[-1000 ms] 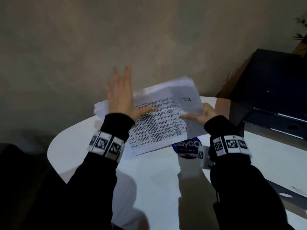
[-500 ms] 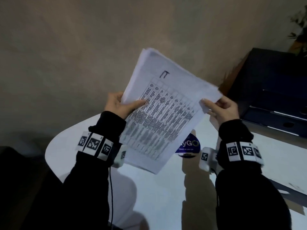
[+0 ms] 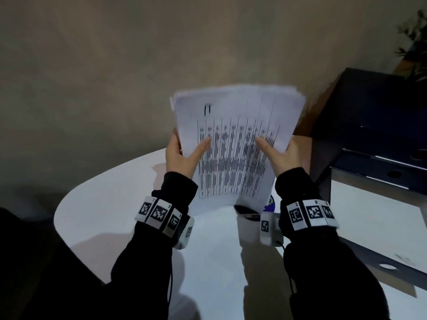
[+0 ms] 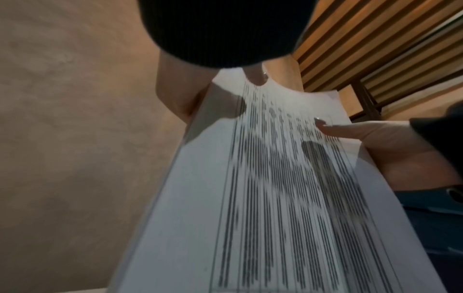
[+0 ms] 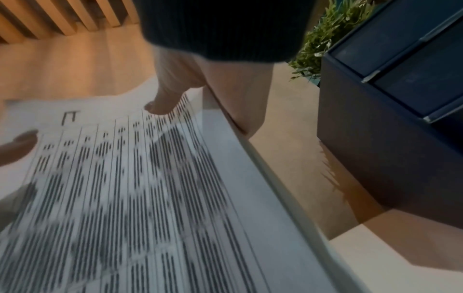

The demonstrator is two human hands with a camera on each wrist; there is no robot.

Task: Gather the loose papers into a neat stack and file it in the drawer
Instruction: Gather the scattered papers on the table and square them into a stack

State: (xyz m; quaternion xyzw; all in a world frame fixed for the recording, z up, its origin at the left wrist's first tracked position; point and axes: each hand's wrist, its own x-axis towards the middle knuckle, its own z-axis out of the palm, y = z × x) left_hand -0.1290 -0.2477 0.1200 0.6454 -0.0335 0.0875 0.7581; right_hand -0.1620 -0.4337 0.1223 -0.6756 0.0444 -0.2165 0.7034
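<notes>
A stack of white papers [image 3: 235, 144] printed with a table stands upright above the white table [image 3: 111, 204], its lower edge just over the tabletop. My left hand [image 3: 182, 153] grips the stack's left edge, thumb on the front sheet. My right hand [image 3: 282, 155] grips the right edge the same way. In the left wrist view the papers [image 4: 263, 198] run away from the camera, and my right hand [image 4: 400, 150] holds the far side. The right wrist view shows the papers [image 5: 125, 198] with my right thumb [image 5: 165, 101] pressed on the print. The fingers behind the sheets are hidden.
A dark blue drawer cabinet [image 3: 379, 125] stands at the right, also seen in the right wrist view as the cabinet [image 5: 400, 99]. A round blue sticker [image 3: 270, 202] peeks out below the papers. A green plant [image 5: 325, 35] is behind the cabinet. A beige wall is ahead.
The papers went from lying on the table to being lifted and turned upright. Both hands now grip the side edges, and the stack has squared to face me.
</notes>
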